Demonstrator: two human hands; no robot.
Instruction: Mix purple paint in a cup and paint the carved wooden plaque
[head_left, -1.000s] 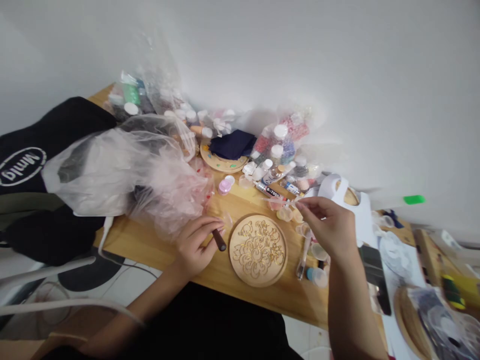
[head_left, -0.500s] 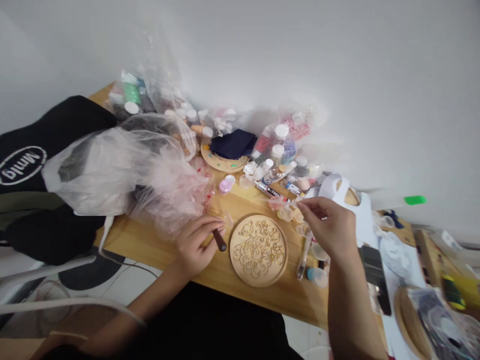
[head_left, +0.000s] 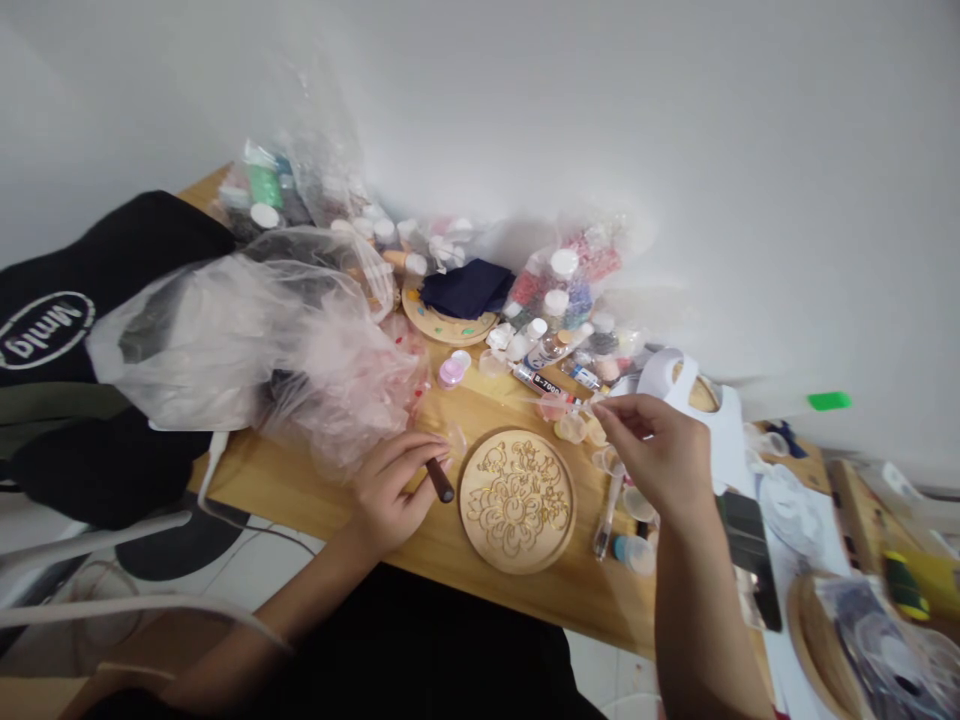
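Observation:
My left hand (head_left: 391, 497) is closed around a dark brown handle (head_left: 440, 481), whose rounded end points toward me; its far end is hidden or too faint to make out. Just to its right, a round wooden plate (head_left: 517, 560) lies flat on the table, its face covered with gold-lined flower patterns. Above the plate's upper right, my right hand (head_left: 664, 450) pinches a thin, pale translucent strip (head_left: 555, 402) that stretches leftward from the fingertips. Below the strip are small open cups (head_left: 571, 429), and a B-7000 glue tube (head_left: 541, 382) lies behind it.
Crumpled plastic bags (head_left: 225, 320) fill the table's left side. Bottles (head_left: 556, 303) crowd the back by the wall. A purple pot (head_left: 451, 373) stands behind the plate. To the right are a brush (head_left: 606, 520), a blue-capped jar (head_left: 637, 553) and a phone (head_left: 752, 545).

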